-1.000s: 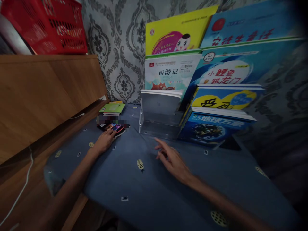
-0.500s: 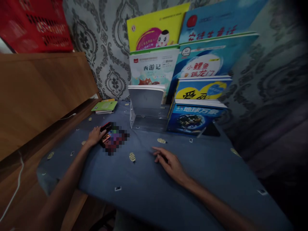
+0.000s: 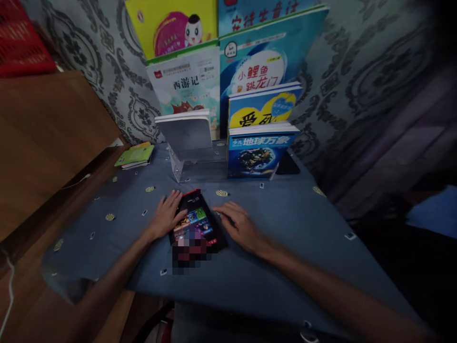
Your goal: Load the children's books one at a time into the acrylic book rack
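A flat black case with red edging [image 3: 200,214] lies on the cloth-covered table in front of me, small coloured pictures on its face; its lower part is pixelated. My left hand [image 3: 164,216] rests along its left edge, fingers stretched out flat, thumb reaching onto the cover. Just off the upper right edge hovers my right hand [image 3: 240,226]. Its fingers are loosely bent, with a gap to the thumb, and nothing is visible in it.
Behind the case stands a clear acrylic rack [image 3: 203,170] with several upright picture books, a blue earth book [image 3: 253,155] lowest at right. Green booklets [image 3: 134,156] lie at the back left. A wooden panel [image 3: 46,133] and a red basket [image 3: 21,43] are on the left.
The case has come rightward and nearer to me with my left hand beside it. My right hand is now close to its right edge. The view has shifted right.
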